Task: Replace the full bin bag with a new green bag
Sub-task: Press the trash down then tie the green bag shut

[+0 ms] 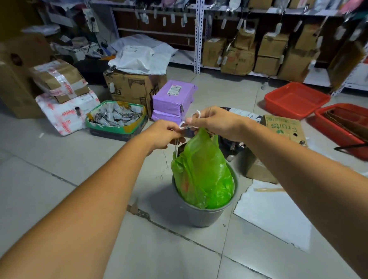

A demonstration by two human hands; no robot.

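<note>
A grey round bin (207,213) stands on the tiled floor in the middle of the view. A full green bag (202,172) bulges out of it, its top gathered upward. My left hand (163,134) and my right hand (216,122) meet just above the bag's neck. Both pinch a thin white string (185,124) looped between them at the bag's top, and a strand of it hangs down from my left hand. The bag's lower part still sits inside the bin.
Red trays (295,100) and a "fruits" carton (283,131) lie to the right. Purple parcels (172,99), a green-rimmed box of small items (117,119) and cardboard boxes stand behind. A white sheet (273,211) lies right of the bin. Shelving runs along the back wall.
</note>
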